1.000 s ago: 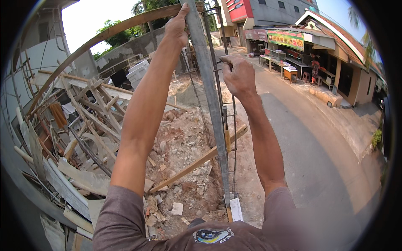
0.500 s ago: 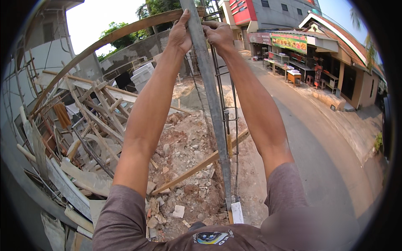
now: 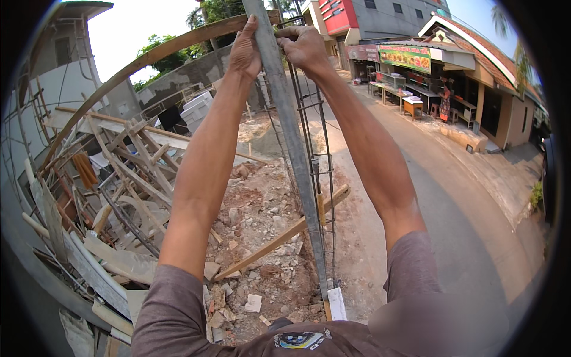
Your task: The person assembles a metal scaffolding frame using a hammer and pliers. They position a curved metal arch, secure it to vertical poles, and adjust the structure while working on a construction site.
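Observation:
A long grey metal post (image 3: 286, 113) rises in front of me, its top leaning left. My left hand (image 3: 245, 55) is closed on the post's left side near the top, thumb up along the edge, other fingers hidden behind. Level with it on the other side, my right hand (image 3: 307, 50) is closed, its fingers bent and pinched close to the post; what they hold is too small to make out. A long wooden plank (image 3: 172, 49) meets the post at hand height from the left. A cage of steel rebar (image 3: 317, 137) stands just right of the post.
A wooden brace (image 3: 267, 250) slants across the rubble (image 3: 262, 208) to the post's lower part. Piled timber (image 3: 140, 154) lies at left. A road (image 3: 428, 196) runs along the right, with a food stall (image 3: 410, 83) and a person (image 3: 445, 100) beyond. A white block (image 3: 336, 303) sits near the post's foot.
The post's top and both hands have shifted slightly left in the picture, and the post leans a little more. Both hands keep their places on or beside it.

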The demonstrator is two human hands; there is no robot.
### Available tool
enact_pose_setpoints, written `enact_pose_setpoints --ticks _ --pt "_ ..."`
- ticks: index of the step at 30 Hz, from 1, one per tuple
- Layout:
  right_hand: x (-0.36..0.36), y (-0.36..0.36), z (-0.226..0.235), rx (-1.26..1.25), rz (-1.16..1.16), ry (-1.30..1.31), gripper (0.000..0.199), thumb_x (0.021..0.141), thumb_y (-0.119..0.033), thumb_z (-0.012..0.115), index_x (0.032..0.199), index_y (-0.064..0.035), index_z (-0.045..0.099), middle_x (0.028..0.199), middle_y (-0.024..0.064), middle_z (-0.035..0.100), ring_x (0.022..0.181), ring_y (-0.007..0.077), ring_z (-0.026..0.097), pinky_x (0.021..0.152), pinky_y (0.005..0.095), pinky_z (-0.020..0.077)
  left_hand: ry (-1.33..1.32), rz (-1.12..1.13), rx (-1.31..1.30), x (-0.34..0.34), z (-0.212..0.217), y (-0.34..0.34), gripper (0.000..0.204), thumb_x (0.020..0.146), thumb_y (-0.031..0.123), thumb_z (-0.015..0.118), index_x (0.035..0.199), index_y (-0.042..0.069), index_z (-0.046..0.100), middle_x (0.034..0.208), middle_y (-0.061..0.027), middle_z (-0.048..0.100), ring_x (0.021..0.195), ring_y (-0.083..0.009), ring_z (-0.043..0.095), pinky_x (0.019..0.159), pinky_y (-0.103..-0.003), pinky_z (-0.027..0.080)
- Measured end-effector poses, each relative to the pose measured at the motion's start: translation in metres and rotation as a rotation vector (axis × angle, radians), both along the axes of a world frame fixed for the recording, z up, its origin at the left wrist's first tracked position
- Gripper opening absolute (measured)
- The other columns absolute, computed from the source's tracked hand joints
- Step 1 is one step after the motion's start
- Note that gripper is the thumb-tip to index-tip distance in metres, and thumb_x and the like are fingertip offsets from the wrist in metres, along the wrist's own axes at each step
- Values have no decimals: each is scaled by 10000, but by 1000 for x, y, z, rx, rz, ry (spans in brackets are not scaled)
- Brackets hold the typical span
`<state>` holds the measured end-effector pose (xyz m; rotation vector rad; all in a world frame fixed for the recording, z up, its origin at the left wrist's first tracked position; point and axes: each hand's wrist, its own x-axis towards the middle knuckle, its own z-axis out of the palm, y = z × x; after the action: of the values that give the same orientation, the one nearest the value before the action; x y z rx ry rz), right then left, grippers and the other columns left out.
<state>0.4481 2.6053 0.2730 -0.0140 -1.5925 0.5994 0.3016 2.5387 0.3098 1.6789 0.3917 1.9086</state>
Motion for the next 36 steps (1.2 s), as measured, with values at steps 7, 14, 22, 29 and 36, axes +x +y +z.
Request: enact_pose_setpoints --ticks 7,14,22,29,36 --pt "-7 10 11 -92 89 26 166 833 -134 745 938 -8 774 814 156 762 779 211 749 742 354 580 20 11 5 3 0 0 360 969 328 729 1168 42 639 1001 -81 698 906 -214 689 799 -394 607" --pt "-3 14 78 348 -457 288 254 928 -260 637 986 -39 748 883 230 728 859 390 722 759 502 563 18 63 41 8 0 8 438 1021 368 644 1305 40 584 1117 -98 698 1062 -245 671 968 -381 549" --pt "-10 37 165 291 -655 -278 258 849 -249 708 881 -2 775 916 233 748 909 362 744 798 432 590 -16 72 53 2 2 16 484 956 331 748 1321 71 565 1191 -52 673 1107 -210 630 963 -385 515" --pt "-2 21 137 207 -412 -78 208 850 -159 667 894 17 769 885 236 747 851 314 753 766 415 583 -2 81 10 -4 2 12 527 913 329 806 1313 79 570 1207 -26 661 1138 -203 610 977 -417 491" --pt "15 -4 94 379 -381 156 215 881 -179 639 958 8 714 838 214 734 803 366 728 750 437 568 14 171 -36 0 1 3 507 907 347 811 1267 62 595 1104 -28 679 1053 -185 640 890 -404 535"
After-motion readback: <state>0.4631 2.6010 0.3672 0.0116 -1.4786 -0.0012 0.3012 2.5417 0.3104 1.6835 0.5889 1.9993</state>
